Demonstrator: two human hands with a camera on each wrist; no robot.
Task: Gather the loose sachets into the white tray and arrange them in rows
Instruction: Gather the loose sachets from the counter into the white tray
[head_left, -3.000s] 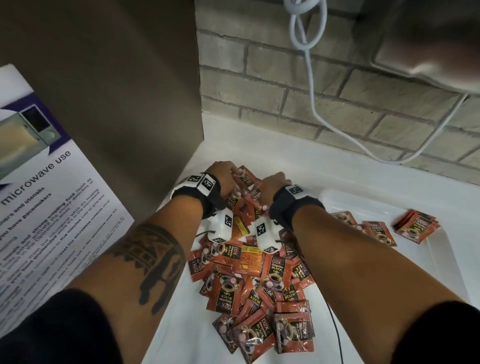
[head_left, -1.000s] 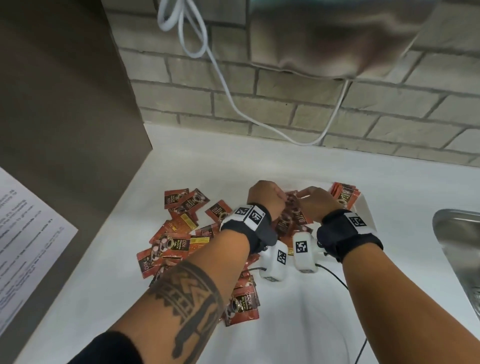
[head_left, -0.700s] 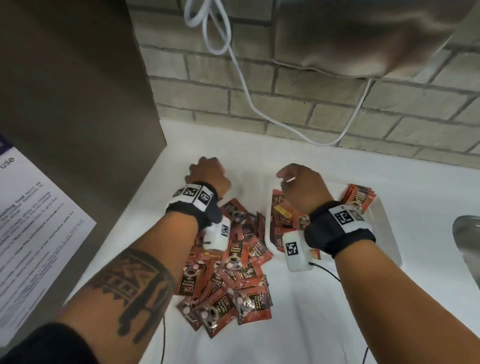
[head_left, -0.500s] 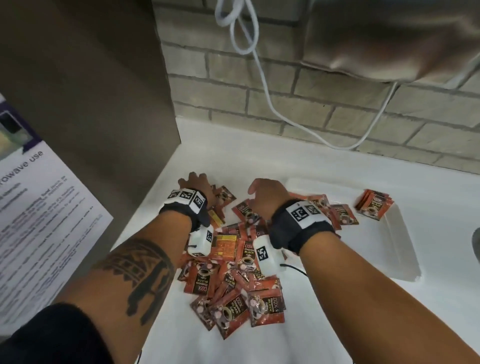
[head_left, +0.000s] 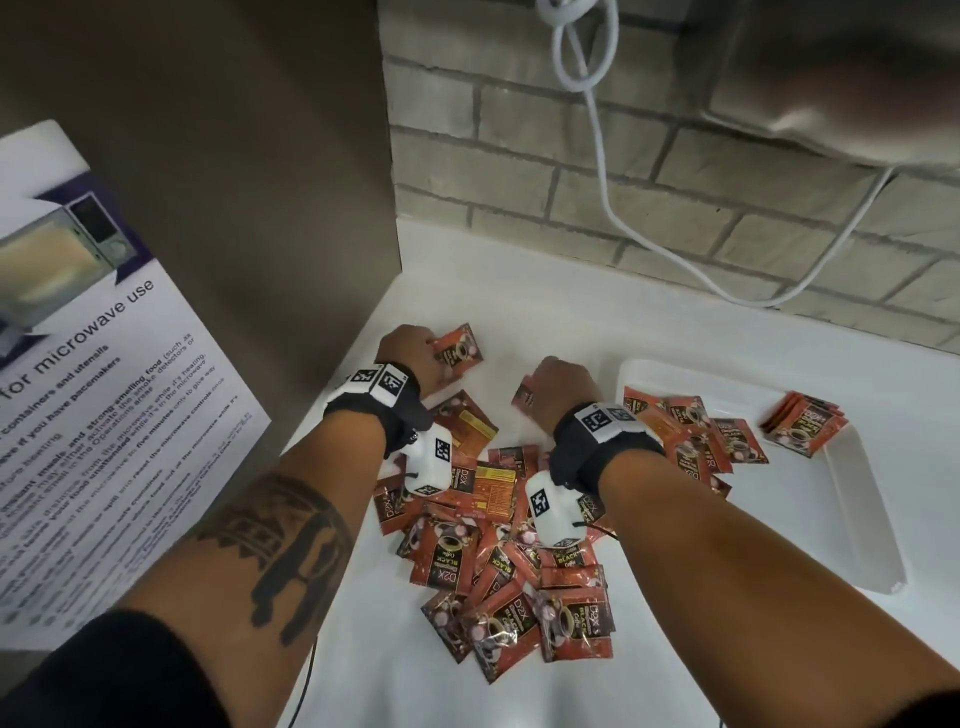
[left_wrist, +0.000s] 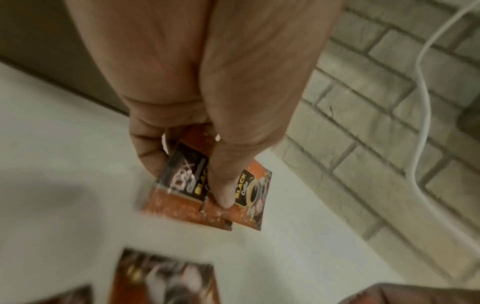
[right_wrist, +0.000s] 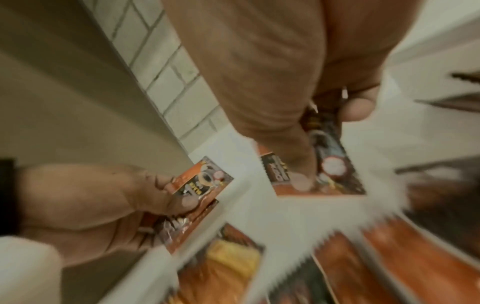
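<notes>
Most of the coffee sachets (head_left: 498, 551) lie loose in a heap on the white bench (head_left: 519, 291), spilling from the middle toward its near edge, so by my reckoning the job is only begun. The white tray (head_left: 857, 519) sits to the right of the heap. One small neat stack (head_left: 804, 423) stands at the tray's far right corner, and a handful of sachets (head_left: 696, 436) lie jumbled at its left end, overlapping the rim. No proper rows show yet.

The left hand (head_left: 410, 353), near the bench's far left corner beside the brown panel (head_left: 249, 156), pinches two sachets (left_wrist: 207, 193) between thumb and fingers; the wrist view shows them fanned slightly, one over the other. The right hand (head_left: 561, 387) is curled around a few more sachets (right_wrist: 319, 164), thumb pressed on top. That view is blurred, so the count is probably two or three, no surer than that.

What is left, as I judge it:
- carrying both handfuls across to the tray
- clearing the big heap, which will take many more trips
- squaring up the jumble at the tray's left end into rows beside the stack

A white cable (head_left: 613, 197) hangs down the brick wall (head_left: 675, 197) behind, well apart from the work.
</notes>
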